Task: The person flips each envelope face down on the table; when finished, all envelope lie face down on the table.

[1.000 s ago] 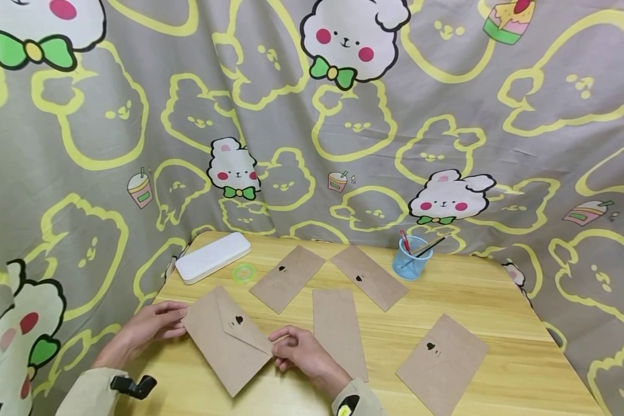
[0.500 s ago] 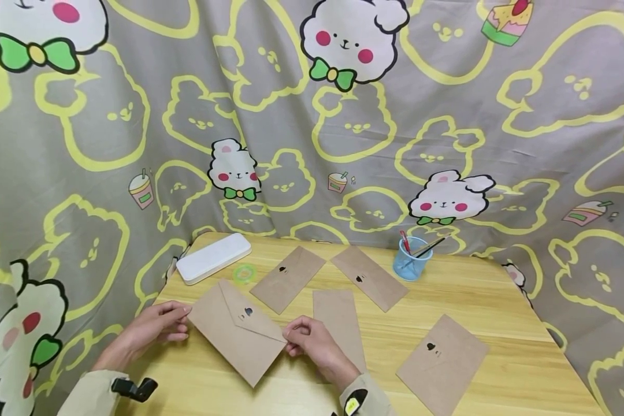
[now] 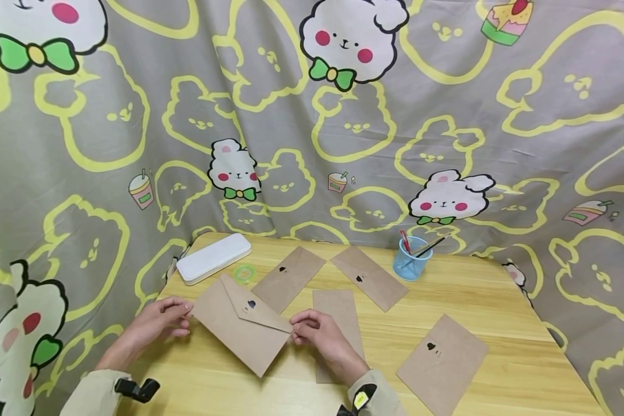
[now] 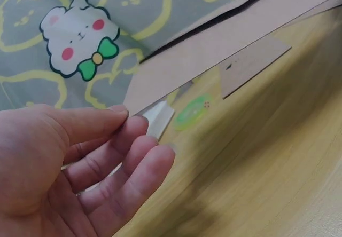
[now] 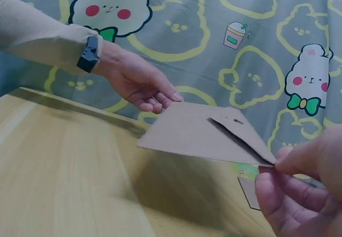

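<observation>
A brown kraft envelope (image 3: 234, 335) hangs tilted above the table between my two hands, its pointed flap side with a small black hat print facing up. My left hand (image 3: 161, 323) pinches its left corner between thumb and index finger, while the other fingers curl loosely below. At the opposite corner, by the flap's edge, my right hand (image 3: 325, 341) pinches the paper. The right wrist view shows the flap (image 5: 240, 133) standing slightly off the envelope's body. Partly under my right hand and forearm lies another envelope (image 3: 335, 306), plain side up.
Two envelopes (image 3: 291, 277) (image 3: 369, 277) lie at the back and one (image 3: 442, 364) at the right. A white case (image 3: 213, 258), a green-yellow ring (image 3: 244, 273) and a blue mesh pen cup (image 3: 411, 263) stand near the patterned curtain (image 3: 291, 115).
Both hands have shifted the held envelope to the right and slightly up and away, the right hand moving more. Its lower corner has risen. The other envelopes stay in place.
</observation>
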A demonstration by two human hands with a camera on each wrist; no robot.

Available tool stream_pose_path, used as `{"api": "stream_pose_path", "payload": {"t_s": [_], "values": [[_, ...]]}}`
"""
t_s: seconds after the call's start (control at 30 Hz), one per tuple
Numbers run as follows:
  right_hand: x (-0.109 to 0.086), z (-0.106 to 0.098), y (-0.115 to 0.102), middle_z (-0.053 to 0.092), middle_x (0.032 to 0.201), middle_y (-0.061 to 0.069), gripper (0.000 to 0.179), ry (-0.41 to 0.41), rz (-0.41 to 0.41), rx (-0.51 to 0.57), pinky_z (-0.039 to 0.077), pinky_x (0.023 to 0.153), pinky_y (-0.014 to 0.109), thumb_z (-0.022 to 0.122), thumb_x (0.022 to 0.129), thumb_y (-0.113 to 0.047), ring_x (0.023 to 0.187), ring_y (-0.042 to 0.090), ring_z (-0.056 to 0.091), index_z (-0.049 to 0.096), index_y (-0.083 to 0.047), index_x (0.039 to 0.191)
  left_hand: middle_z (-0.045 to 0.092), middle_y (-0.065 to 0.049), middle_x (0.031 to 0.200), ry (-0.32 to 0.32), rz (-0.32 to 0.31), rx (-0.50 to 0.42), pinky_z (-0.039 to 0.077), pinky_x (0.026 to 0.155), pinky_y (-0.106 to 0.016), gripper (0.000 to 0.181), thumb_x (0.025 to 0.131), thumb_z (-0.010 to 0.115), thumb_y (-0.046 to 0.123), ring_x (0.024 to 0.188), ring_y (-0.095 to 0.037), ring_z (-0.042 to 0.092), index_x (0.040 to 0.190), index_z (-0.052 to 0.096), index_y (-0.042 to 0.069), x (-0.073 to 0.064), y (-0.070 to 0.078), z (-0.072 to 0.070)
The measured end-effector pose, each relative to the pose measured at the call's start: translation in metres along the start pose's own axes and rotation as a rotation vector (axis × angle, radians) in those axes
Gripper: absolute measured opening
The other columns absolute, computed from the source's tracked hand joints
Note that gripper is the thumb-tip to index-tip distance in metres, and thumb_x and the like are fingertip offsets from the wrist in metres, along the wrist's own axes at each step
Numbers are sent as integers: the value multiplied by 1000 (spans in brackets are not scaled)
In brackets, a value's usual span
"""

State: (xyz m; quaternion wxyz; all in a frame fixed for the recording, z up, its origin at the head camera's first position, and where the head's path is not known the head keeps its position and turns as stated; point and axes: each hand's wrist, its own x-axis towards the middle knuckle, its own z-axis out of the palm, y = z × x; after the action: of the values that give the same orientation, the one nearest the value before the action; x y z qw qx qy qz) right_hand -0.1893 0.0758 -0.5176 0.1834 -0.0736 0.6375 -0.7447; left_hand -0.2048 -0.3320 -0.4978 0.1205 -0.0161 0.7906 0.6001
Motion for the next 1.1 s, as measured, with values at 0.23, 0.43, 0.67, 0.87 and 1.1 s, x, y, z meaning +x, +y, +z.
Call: {"api": "stream_pose_path", "payload": {"t_s": [0.23, 0.43, 0.67, 0.87, 1.1], "values": [[1, -4, -2, 73, 97, 2, 22, 10, -21, 1, 64, 81, 19, 68, 106, -4, 90, 11, 70, 68, 11, 122, 75, -1, 104, 22, 61, -32, 72, 82, -37, 30, 111, 66, 17, 92, -17, 74, 131, 61, -5, -2, 6, 0], [1, -5, -3, 75, 105, 2, 26, 25, -54, 13, 66, 88, 24, 68, 105, -2, 93, 11, 71, 69, 13, 125, 76, 9, 108, 46, 96, -42, 71, 84, -37, 33, 112, 63, 20, 98, -13, 73, 134, 65, -4, -5, 11, -1], [1, -3, -8, 76, 106, 4, 26, 63, -68, 20, 66, 91, 27, 69, 105, -3, 94, 12, 71, 68, 13, 126, 76, 15, 114, 57, 202, -51, 71, 87, -38, 37, 113, 62, 21, 101, -10, 75, 137, 62, -7, -5, 13, -3], [2, -4, -8, 74, 107, 7, 24, 91, -84, 11, 67, 91, 28, 69, 106, -6, 94, 13, 72, 68, 10, 124, 77, 17, 114, 90, 243, -41, 71, 85, -37, 33, 113, 63, 20, 102, -7, 75, 132, 65, -7, -2, 13, -1], [3, -4, -7, 74, 105, 8, 19, 95, -98, 54, 67, 90, 25, 69, 105, -4, 95, 13, 74, 68, 9, 120, 73, 17, 116, 109, 234, -37, 71, 89, -36, 36, 113, 64, 25, 106, -2, 72, 133, 66, -5, 0, 14, -2]]}}
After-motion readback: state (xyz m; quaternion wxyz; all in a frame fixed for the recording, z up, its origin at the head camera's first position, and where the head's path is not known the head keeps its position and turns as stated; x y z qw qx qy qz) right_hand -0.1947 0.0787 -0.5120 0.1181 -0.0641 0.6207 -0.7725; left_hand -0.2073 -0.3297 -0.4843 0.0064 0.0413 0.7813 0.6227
